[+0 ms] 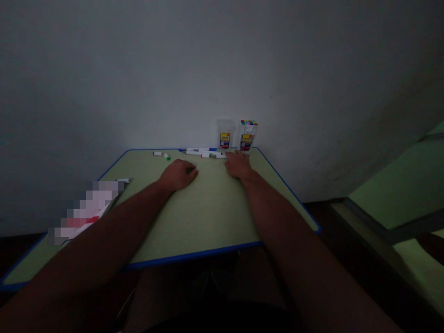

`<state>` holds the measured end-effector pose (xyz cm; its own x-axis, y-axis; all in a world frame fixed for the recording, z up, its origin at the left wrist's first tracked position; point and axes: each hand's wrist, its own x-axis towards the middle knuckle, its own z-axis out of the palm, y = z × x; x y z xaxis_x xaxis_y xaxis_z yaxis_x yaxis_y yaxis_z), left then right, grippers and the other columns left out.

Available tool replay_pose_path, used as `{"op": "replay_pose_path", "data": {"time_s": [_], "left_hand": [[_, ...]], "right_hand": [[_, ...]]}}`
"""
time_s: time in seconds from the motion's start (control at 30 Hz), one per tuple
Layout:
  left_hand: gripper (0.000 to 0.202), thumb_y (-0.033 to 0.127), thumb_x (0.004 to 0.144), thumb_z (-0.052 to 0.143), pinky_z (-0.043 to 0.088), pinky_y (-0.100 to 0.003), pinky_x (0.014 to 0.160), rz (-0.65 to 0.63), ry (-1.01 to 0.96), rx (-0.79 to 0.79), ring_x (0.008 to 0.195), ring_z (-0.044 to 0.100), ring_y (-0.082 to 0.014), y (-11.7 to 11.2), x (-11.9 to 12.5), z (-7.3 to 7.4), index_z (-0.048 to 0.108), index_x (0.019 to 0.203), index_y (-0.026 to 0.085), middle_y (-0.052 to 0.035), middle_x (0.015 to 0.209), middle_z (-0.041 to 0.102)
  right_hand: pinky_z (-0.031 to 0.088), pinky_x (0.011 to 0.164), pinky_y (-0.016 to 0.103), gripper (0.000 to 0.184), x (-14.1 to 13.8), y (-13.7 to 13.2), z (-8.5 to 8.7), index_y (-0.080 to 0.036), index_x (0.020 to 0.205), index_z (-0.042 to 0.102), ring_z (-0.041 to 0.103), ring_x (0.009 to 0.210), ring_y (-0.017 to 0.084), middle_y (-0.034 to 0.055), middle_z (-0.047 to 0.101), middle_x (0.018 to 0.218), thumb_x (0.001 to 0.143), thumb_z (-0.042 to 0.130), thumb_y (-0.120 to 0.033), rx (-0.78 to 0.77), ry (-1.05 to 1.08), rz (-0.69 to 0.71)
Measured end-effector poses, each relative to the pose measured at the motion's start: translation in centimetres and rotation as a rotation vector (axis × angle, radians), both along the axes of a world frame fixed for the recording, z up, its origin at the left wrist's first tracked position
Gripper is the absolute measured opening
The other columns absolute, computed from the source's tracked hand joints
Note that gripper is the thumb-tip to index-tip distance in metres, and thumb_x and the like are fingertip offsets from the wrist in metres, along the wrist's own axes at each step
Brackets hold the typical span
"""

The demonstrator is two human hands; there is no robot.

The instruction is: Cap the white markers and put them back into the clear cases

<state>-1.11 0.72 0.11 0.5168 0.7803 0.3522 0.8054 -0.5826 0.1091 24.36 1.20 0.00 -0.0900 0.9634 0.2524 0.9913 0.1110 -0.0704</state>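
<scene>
My left hand (178,175) rests on the table, its fingers loosely curled, with a small gap by the thumb and nothing visible in it. My right hand (238,164) reaches to the far side, palm down with fingers stretched out, at the end of a white marker (220,156). I cannot tell if it touches it. Several white markers (197,151) lie beside it along the back edge, some with blue parts, one with a red end (205,156). A clear plastic box (225,134) and a second box full of coloured markers (247,136) stand just behind my right hand.
The pale table (204,222) has a blue rim and stands against a grey wall (166,74). Two short pieces, one black-ended (157,153) and one green-ended (167,157), lie at the back left. A blurred-out white and red packet (92,208) lies at the left edge.
</scene>
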Motion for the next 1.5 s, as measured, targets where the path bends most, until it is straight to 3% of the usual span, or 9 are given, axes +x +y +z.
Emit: {"op": "replay_pose_path", "data": {"time_s": [0.13, 0.3, 0.7, 0.9, 1.13, 1.3, 1.5], "left_hand": [[0.046, 0.045, 0.089, 0.044, 0.045, -0.04, 0.094, -0.003, -0.024, -0.007, 0.104, 0.064, -0.0275, 0.0, 0.0, -0.1, 0.075, 0.106, 0.015, -0.0128, 0.108, 0.073], [0.044, 0.044, 0.09, 0.043, 0.045, -0.04, 0.094, -0.019, -0.016, 0.001, 0.102, 0.065, -0.027, -0.1, -0.1, 0.0, 0.075, 0.104, 0.017, -0.0122, 0.105, 0.074], [0.046, 0.045, 0.089, 0.044, 0.046, -0.041, 0.093, 0.001, -0.019, -0.012, 0.104, 0.064, -0.0281, 0.2, -0.2, -0.2, 0.074, 0.107, 0.015, -0.0133, 0.109, 0.073], [0.046, 0.045, 0.088, 0.044, 0.045, -0.042, 0.096, 0.024, -0.018, -0.013, 0.104, 0.064, -0.0274, 0.0, -0.2, -0.2, 0.074, 0.107, 0.017, -0.0119, 0.11, 0.073], [0.036, 0.038, 0.079, 0.053, 0.051, -0.039, 0.089, 0.17, -0.073, -0.126, 0.096, 0.067, -0.0263, 1.4, -0.3, 0.9, 0.076, 0.102, 0.022, -0.0075, 0.106, 0.074], [0.048, 0.028, 0.074, 0.056, 0.051, -0.037, 0.088, 0.185, -0.072, -0.16, 0.095, 0.067, -0.0262, 3.6, 0.8, 1.7, 0.068, 0.119, 0.018, -0.0104, 0.105, 0.073], [0.057, 0.029, 0.079, 0.051, 0.046, -0.037, 0.096, 0.16, -0.009, -0.084, 0.111, 0.06, -0.0285, 4.8, 3.0, 0.6, 0.058, 0.135, 0.02, -0.0142, 0.119, 0.063]], "right_hand": [[0.037, 0.103, 0.048, 0.042, -0.1, -0.4, 0.5, -0.019, 0.13, 0.058, 0.048, 0.123, 0.029, 0.0119, 0.059, 0.132, 0.092, 0.046, -0.029, 0.08, -0.032, 0.018], [0.044, 0.094, 0.043, 0.032, 0.0, -0.5, 1.0, -0.02, 0.114, 0.069, 0.055, 0.112, 0.029, 0.0118, 0.065, 0.117, 0.089, 0.052, -0.031, 0.061, -0.044, 0.026], [0.043, 0.094, 0.041, 0.024, 0.0, -1.0, 2.1, -0.023, 0.103, 0.075, 0.063, 0.104, 0.026, 0.0086, 0.072, 0.111, 0.085, 0.058, -0.023, -0.061, 0.033, 0.021], [0.048, 0.082, 0.033, 0.022, 0.1, -1.0, 2.5, -0.022, 0.098, 0.075, 0.066, 0.095, 0.023, 0.0078, 0.073, 0.104, 0.081, 0.061, -0.023, -0.084, 0.146, 0.007], [0.049, 0.077, 0.027, 0.022, 0.6, -1.2, 2.7, -0.019, 0.096, 0.076, 0.068, 0.089, 0.02, 0.0083, 0.074, 0.098, 0.078, 0.063, -0.02, -0.12, 0.251, 0.016], [0.05, 0.078, 0.028, 0.023, 0.9, -1.2, 2.6, -0.019, 0.096, 0.077, 0.068, 0.09, 0.021, 0.0087, 0.075, 0.098, 0.077, 0.064, -0.019, -0.122, 0.308, -0.042], [0.051, 0.08, 0.028, 0.023, 0.9, -1.4, 2.8, -0.018, 0.096, 0.077, 0.068, 0.092, 0.022, 0.0099, 0.074, 0.1, 0.077, 0.064, -0.02, -0.102, 0.331, -0.067]]}}
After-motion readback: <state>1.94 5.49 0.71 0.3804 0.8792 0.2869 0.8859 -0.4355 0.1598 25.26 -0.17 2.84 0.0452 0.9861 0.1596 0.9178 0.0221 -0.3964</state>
